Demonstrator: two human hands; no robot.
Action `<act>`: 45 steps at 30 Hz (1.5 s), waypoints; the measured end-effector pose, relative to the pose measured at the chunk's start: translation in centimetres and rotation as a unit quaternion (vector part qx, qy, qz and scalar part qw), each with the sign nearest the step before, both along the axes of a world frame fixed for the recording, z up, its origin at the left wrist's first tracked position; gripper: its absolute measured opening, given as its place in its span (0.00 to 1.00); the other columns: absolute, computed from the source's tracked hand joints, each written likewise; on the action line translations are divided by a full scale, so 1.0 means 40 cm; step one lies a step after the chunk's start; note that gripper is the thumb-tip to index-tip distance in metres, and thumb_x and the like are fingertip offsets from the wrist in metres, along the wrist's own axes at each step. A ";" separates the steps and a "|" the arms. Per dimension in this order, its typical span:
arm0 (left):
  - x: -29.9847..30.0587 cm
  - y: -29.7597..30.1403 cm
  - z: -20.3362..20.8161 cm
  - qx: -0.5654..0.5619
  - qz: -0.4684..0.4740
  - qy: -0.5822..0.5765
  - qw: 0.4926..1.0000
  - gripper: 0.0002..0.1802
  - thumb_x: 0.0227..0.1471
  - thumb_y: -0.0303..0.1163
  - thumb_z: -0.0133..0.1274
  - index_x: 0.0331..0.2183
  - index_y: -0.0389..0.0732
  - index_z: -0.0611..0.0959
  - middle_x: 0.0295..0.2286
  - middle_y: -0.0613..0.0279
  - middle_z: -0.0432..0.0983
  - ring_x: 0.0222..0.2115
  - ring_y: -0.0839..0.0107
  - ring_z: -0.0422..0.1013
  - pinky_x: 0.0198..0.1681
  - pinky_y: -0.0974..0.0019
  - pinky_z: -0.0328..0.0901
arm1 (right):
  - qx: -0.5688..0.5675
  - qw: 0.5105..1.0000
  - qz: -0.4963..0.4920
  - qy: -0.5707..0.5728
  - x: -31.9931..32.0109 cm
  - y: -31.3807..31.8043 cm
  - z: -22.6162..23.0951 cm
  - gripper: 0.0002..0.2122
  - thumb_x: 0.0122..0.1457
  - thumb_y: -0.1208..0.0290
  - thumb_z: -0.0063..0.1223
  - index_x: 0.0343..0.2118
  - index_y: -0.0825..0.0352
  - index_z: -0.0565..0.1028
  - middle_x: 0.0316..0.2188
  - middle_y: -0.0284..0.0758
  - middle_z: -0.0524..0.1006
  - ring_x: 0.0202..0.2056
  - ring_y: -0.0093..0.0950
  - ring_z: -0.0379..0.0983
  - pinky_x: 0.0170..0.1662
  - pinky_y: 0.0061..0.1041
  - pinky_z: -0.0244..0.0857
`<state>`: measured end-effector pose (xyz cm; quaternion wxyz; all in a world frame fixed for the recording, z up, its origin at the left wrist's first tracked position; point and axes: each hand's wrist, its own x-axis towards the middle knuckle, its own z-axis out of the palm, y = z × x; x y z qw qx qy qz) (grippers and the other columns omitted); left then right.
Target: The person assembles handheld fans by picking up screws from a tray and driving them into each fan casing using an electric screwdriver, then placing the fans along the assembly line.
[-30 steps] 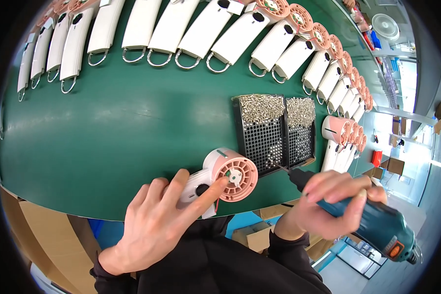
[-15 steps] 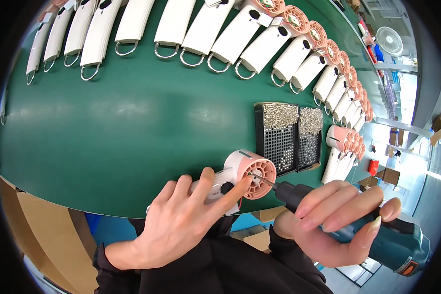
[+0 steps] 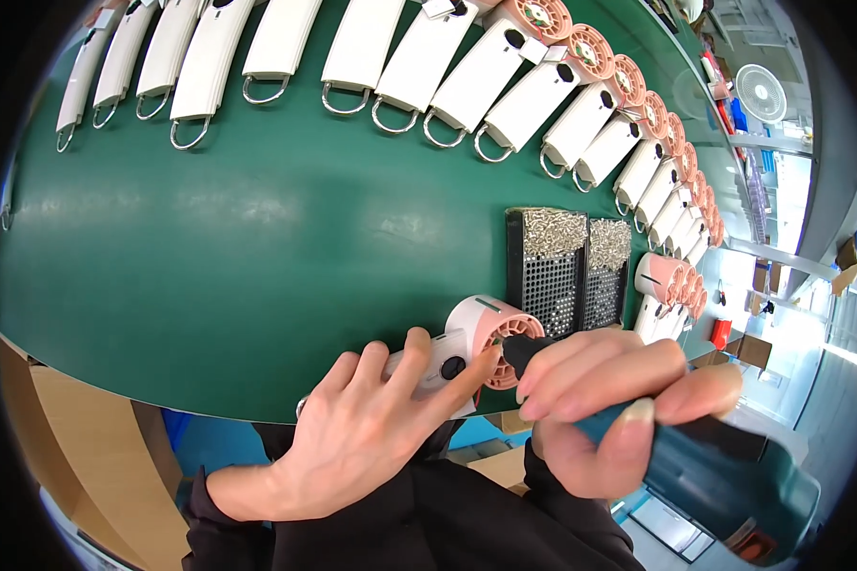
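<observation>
Near the bench's front edge lies a white and pink handheld fan body (image 3: 470, 320), its round slotted head facing right. My left hand (image 3: 357, 428) holds it down, fingers spread over the white handle and the index fingertip at the slotted head. In my right hand (image 3: 609, 385) is a teal electric screwdriver (image 3: 714, 485), the fingers wrapped round its body. Its black nose is right up against the pink head, and the hand and nose hide the bit's tip and whatever it touches.
Just beyond the fan stand two black trays, a left screw tray (image 3: 548, 281) and a right screw tray (image 3: 604, 285), with small screws heaped at their far ends. Several white fan bodies (image 3: 352, 43) line the green bench's (image 3: 209, 257) far side. More pink-headed ones (image 3: 662, 276) sit at right.
My right hand has brought the screwdriver leftward, its nose now at the fan head where the thin bit showed before. The whole view has shifted slightly. My left hand keeps its hold.
</observation>
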<state>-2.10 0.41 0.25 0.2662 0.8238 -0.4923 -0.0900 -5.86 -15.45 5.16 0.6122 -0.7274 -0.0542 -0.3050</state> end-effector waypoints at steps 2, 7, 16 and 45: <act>0.002 0.002 -0.007 -0.004 0.004 0.004 1.000 0.31 0.35 0.26 0.54 0.47 0.55 0.77 0.37 0.58 0.68 0.25 0.68 0.63 0.27 0.69 0.64 | -0.013 1.000 0.020 -0.002 0.007 0.000 -0.008 0.09 0.59 0.75 0.43 0.35 0.64 0.55 0.20 0.41 0.69 0.13 0.31 0.67 0.17 0.29 0.69; 0.005 -0.001 0.002 0.001 0.000 0.007 1.000 0.29 0.36 0.27 0.54 0.46 0.54 0.78 0.38 0.58 0.68 0.26 0.68 0.64 0.27 0.69 0.64 | -0.022 0.998 0.044 -0.027 0.006 -0.024 -0.023 0.10 0.57 0.73 0.44 0.34 0.64 0.54 0.19 0.40 0.70 0.13 0.32 0.69 0.18 0.29 0.71; -0.001 -0.002 -0.008 0.000 -0.009 -0.029 1.000 0.31 0.39 0.29 0.53 0.50 0.58 0.75 0.36 0.59 0.69 0.24 0.70 0.63 0.25 0.71 0.62 | -0.014 0.992 0.128 -0.011 0.002 -0.043 0.002 0.12 0.55 0.77 0.48 0.38 0.65 0.57 0.21 0.40 0.71 0.16 0.34 0.72 0.22 0.36 0.74; 0.038 -0.087 0.011 0.056 0.043 -0.030 0.997 0.31 0.40 0.23 0.59 0.50 0.48 0.74 0.40 0.54 0.69 0.29 0.61 0.66 0.29 0.62 0.65 | 0.113 0.918 -0.371 -0.082 -0.068 -0.282 -0.059 0.11 0.55 0.77 0.44 0.38 0.71 0.57 0.09 0.38 0.64 0.07 0.26 0.59 0.11 0.25 0.61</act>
